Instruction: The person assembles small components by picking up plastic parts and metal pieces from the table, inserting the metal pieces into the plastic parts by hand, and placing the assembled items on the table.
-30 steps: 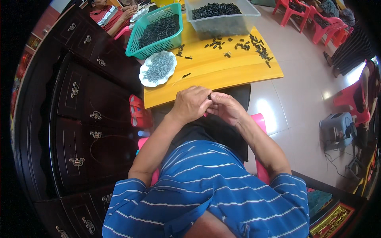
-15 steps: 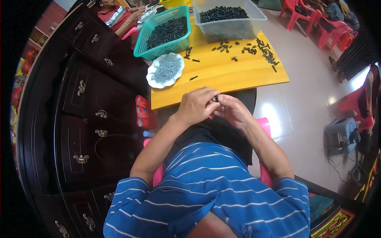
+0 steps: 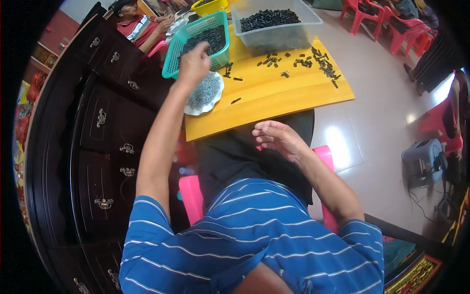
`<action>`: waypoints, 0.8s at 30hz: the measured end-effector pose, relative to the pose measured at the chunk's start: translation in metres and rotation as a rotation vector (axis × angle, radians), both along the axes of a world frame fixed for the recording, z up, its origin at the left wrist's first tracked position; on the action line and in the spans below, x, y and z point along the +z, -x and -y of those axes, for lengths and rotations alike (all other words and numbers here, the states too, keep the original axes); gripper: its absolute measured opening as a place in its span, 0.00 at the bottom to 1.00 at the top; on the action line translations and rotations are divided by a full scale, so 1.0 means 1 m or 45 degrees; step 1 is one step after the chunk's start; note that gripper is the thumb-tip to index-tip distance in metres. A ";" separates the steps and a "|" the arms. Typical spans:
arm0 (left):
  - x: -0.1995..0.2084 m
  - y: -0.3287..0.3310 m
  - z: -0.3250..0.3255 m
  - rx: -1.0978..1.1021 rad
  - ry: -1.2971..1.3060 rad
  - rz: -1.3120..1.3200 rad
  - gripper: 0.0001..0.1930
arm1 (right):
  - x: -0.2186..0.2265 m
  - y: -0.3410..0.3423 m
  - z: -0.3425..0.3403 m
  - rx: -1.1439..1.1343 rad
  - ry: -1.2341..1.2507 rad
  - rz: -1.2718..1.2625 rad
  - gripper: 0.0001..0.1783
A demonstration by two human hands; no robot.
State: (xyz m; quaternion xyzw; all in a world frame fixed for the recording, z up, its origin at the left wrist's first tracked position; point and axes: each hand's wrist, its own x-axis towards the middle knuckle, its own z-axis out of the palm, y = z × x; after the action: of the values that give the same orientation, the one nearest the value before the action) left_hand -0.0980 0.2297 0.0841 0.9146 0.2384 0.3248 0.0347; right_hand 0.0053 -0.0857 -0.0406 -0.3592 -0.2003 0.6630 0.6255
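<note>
My left hand (image 3: 196,63) is stretched over the near side of the green plastic basket (image 3: 170,67), which holds a heap of small black cylindrical pieces (image 3: 211,38). Motion smears its fingers, so I cannot see whether they grip a piece. My right hand (image 3: 279,139) hovers over my lap, just off the table's front edge, its fingers curled in with the thumb against them. What they hold, if anything, is hidden. Just below my left wrist lies a white scalloped plate (image 3: 217,101) full of small shiny clear or silvery pieces (image 3: 204,93).
On the yellow tabletop (image 3: 274,100) stands a clear plastic bin (image 3: 281,38) of black pieces. Several loose black pieces (image 3: 325,66) lie near the right edge. A dark wooden cabinet (image 3: 115,127) flanks my left. Another person (image 3: 142,24) sits at the far left.
My hands have parted. The left has swung forward and left to the basket; the right stays over my lap. The black piece held between them is out of sight.
</note>
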 end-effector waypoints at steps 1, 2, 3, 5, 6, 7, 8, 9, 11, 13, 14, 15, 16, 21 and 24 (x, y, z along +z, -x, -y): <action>0.006 -0.006 -0.006 0.045 0.028 0.067 0.22 | 0.000 -0.001 0.000 -0.021 0.005 -0.006 0.15; 0.006 -0.010 -0.007 0.052 0.012 0.096 0.22 | 0.000 -0.003 0.000 -0.040 0.009 -0.012 0.15; 0.006 -0.014 -0.008 0.061 -0.005 0.126 0.22 | 0.001 -0.004 0.000 -0.048 0.010 -0.008 0.15; -0.008 -0.021 0.007 -0.104 -0.023 0.067 0.18 | 0.004 -0.004 0.000 -0.090 0.051 0.000 0.13; -0.017 -0.030 0.023 -0.170 0.141 0.013 0.14 | 0.002 -0.006 0.000 -0.102 0.059 -0.007 0.13; -0.029 -0.033 0.035 -0.259 0.181 0.003 0.13 | 0.002 -0.005 -0.001 -0.106 0.060 -0.036 0.12; -0.039 -0.045 0.054 -0.269 0.301 -0.065 0.13 | 0.001 -0.006 -0.001 -0.117 0.065 -0.063 0.11; -0.048 -0.056 0.070 -0.319 0.328 -0.102 0.13 | 0.002 -0.007 0.000 -0.124 0.067 -0.062 0.11; -0.065 -0.077 0.094 -0.379 0.350 -0.136 0.13 | 0.003 -0.007 0.001 -0.124 0.069 -0.034 0.10; -0.079 -0.098 0.109 -0.479 0.164 -0.155 0.13 | 0.002 -0.007 0.000 -0.130 0.067 -0.034 0.10; -0.085 -0.106 0.111 -0.483 0.163 -0.151 0.13 | 0.001 -0.006 -0.001 -0.123 0.056 -0.026 0.10; -0.091 -0.113 0.112 -0.435 0.175 -0.167 0.13 | 0.001 -0.005 -0.002 -0.115 0.046 -0.019 0.10; -0.095 -0.119 0.114 -0.390 0.190 -0.183 0.13 | 0.001 -0.004 -0.002 -0.114 0.041 -0.021 0.11; -0.105 -0.138 0.122 -0.398 0.138 -0.170 0.11 | 0.003 -0.006 -0.002 -0.136 0.055 -0.024 0.11; -0.114 -0.144 0.115 -0.405 0.074 -0.188 0.08 | 0.003 -0.007 -0.003 -0.142 0.043 -0.045 0.10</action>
State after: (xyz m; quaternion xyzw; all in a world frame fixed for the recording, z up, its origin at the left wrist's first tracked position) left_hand 0.0455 0.1148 -0.0298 0.9607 0.1019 0.2403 0.0944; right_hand 0.0118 -0.0828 -0.0377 -0.3685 -0.1575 0.6366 0.6589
